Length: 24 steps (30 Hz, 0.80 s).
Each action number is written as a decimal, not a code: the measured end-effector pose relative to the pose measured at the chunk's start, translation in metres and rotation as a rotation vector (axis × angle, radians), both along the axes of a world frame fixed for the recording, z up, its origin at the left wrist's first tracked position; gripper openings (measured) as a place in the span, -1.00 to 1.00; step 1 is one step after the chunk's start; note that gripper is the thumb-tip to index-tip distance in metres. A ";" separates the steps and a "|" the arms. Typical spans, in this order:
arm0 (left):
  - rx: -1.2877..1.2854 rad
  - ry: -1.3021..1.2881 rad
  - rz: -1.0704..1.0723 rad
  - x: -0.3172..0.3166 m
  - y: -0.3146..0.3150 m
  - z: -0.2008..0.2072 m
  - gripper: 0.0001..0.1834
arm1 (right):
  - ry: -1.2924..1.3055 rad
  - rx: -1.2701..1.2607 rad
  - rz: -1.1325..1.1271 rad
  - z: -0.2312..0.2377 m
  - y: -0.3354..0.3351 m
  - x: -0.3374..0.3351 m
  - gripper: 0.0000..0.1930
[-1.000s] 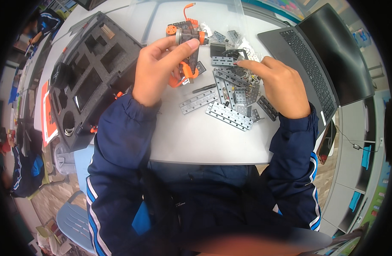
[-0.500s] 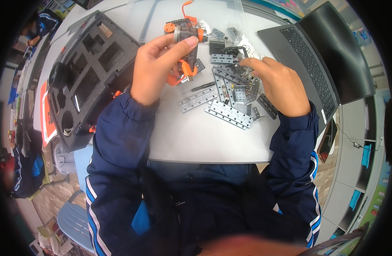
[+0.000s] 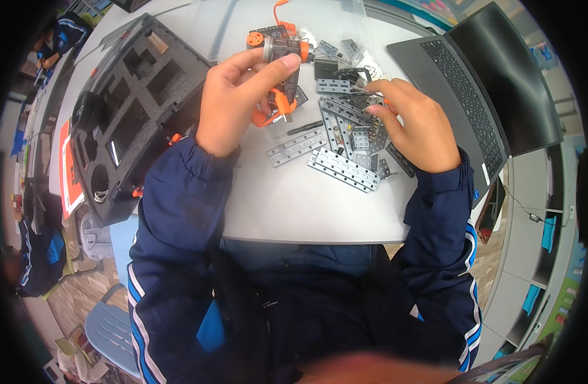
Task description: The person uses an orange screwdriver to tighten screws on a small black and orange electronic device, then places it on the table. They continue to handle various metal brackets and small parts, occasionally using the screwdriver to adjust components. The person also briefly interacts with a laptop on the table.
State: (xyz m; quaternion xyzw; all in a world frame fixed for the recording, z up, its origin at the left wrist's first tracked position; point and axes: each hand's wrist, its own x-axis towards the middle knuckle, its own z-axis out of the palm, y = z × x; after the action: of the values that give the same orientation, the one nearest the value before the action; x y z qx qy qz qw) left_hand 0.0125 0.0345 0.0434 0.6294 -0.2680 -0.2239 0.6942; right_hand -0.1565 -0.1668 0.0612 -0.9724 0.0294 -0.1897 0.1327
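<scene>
My left hand (image 3: 233, 96) is closed around a small motor assembly (image 3: 282, 51), dark and cylindrical with orange end parts. An orange bracket-like piece (image 3: 283, 102) with a metal tip hangs below it, beside the fingers. My right hand (image 3: 418, 121) hovers over the right side of a heap of grey metal beams and plates (image 3: 348, 115). Its thumb and index finger are apart at the heap's edge, with small parts between and under them partly hidden. Nearest me lie a wide perforated plate (image 3: 344, 171) and a slotted beam (image 3: 297, 148), with a black-handled screwdriver (image 3: 305, 128) just beyond.
A black case with foam cut-outs (image 3: 130, 109) lies open at the left. An open laptop (image 3: 460, 83) stands at the right. Clear plastic bags (image 3: 369, 64) and a coiled orange cable (image 3: 287, 29) lie at the back. A light blue chair (image 3: 114, 329) is at lower left.
My right hand has shifted slightly; its thumb and index finger have moved apart over the heap. The left hand keeps the motor assembly in nearly the same place.
</scene>
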 end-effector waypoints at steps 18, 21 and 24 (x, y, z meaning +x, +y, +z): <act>-0.073 -0.004 -0.358 -0.001 0.008 -0.001 -0.59 | -0.215 0.484 0.026 0.007 0.024 0.000 -0.89; -0.132 -0.003 -0.355 -0.003 0.008 -0.001 -0.58 | -0.196 0.492 0.031 0.008 0.024 -0.001 -0.88; -0.161 0.010 -0.346 -0.004 0.007 -0.002 -0.57 | -0.187 0.493 0.048 0.006 0.024 -0.001 -0.88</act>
State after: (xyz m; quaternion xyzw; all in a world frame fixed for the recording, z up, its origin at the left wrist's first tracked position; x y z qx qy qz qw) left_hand 0.0085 0.0414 0.0411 0.5154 -0.3859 -0.3211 0.6946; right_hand -0.1571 -0.1425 0.0672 -0.8893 0.0393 -0.2629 0.3722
